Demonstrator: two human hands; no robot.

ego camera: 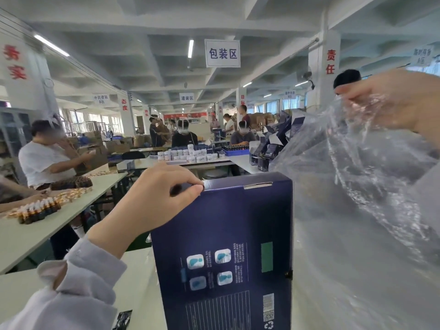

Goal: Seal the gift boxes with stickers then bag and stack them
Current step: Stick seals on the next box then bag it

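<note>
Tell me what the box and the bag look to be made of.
Box: probably printed paperboard, dark blue with a slight sheen. It has crisp folded edges, a tuck slot on the top flap, and flat printed graphics and codes.
Bag: thin clear plastic film, glossy. It crinkles, glints under the lights, and shows the scene behind it.

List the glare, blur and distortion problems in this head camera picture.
Head view: the wide lens bows ceiling beams and pillars; the clear plastic bag, gripped by the right hand, glints white and veils what lies behind it; the right hand looks soft; the gift box, pinched by the left hand, is sharp, its fine print unreadable.
</note>
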